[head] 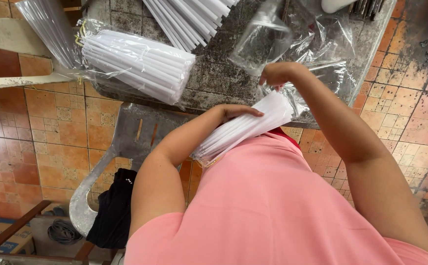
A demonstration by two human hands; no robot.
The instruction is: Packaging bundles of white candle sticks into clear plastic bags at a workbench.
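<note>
Left hand (237, 112), mid-frame: fingers laid long and close together over a bundle of white straws (253, 125), clamping it against the pink shirt; thumb hidden underneath. Right hand (276, 73), just above and to the right: curled, fingertips pinching the mouth of a clear plastic bag (300, 100) at the bundle's far end. Bundle slanted from lower left to upper right, its upper end just inside the bag, its lower end bare and touching the shirt. Judged from this: bagging under way, barely started, with most of the bundle's length outside.

Beyond the hands, the speckled bench (223, 81), its near edge right behind the bundle. On it, upper left, a bagged bundle of straws (135, 64); top centre, loose white straws (189, 17); upper right, crumpled empty bags (273, 34). Little open room on the bench ahead. Left of centre, a grey plastic chair (125, 142) with a dark cloth (113, 211) over it. Orange tiled floor (410, 108) open at right.
</note>
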